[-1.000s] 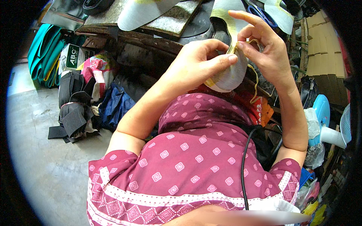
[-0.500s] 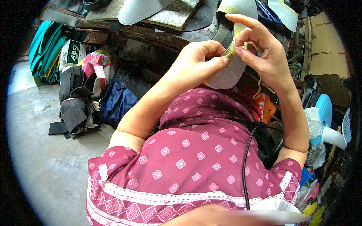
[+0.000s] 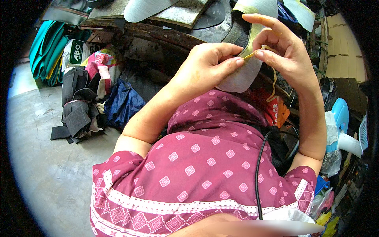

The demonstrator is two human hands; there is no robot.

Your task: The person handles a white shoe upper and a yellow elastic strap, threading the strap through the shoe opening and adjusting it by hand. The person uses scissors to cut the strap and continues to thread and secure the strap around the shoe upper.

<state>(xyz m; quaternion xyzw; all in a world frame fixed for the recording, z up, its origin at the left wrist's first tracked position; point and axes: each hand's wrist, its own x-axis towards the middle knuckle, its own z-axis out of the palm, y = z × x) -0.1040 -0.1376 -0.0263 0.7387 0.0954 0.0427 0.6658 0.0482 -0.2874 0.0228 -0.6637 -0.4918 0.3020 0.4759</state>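
A grey, sole-shaped piece [image 3: 239, 79] with yellowish glue-like edges curves up in front of me at the workbench. Its inner side looks black. My left hand [image 3: 207, 65] is closed on its edge, thumb and forefinger pinched together. Between the thumb and forefinger of my right hand [image 3: 290, 59] is a thin yellowish strip [image 3: 274, 85]. Part of this strip runs along the edge of the sole piece to my left fingertips, and its loose end dangles below my right hand. The left hand's other fingers are curled and partly hidden.
On the workbench [image 3: 158, 31] lie more grey sole-shaped pieces [image 3: 148, 8]. Folded green material [image 3: 47, 51], a carton [image 3: 77, 51], black scraps [image 3: 79, 116] and a blue bag [image 3: 124, 102] are at the left. A blue-and-white fan [image 3: 349, 138] stands at the right.
Both hands have shifted slightly right with the sole piece. My right hand has moved a little away from the left, and more of the yellowish strip hangs below it.
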